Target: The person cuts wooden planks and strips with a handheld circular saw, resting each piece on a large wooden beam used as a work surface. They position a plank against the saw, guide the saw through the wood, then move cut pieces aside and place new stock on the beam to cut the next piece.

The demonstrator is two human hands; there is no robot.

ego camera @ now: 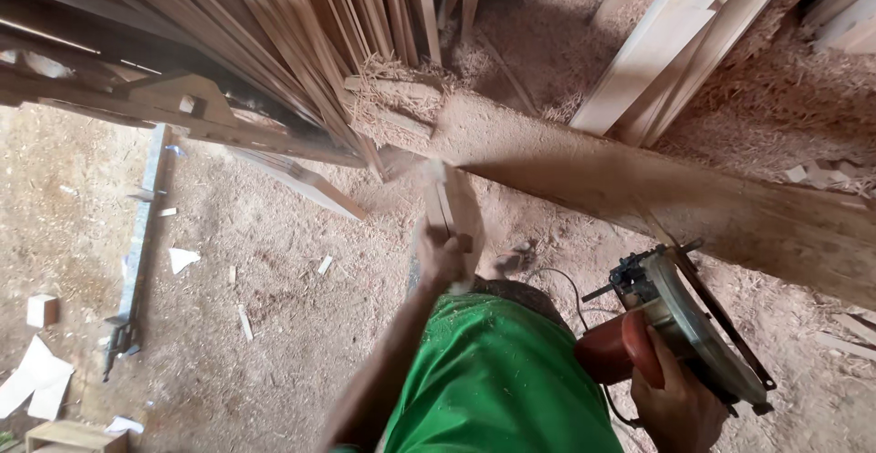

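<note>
1. The left hand (440, 257) is gripping a short wooden offcut (452, 208), fingers wrapped around its lower end, lifting it clear above the sawdust floor (274, 307); motion is blurring it.
2. The right hand (677, 398) is clasping a circular saw (675, 321) by its red handle, fingers closed, blade guard hanging aside, likely for safety.
3. The long beam (693, 202) is lying nearby; the green shirt (497, 380) is hiding the forearms.
</note>
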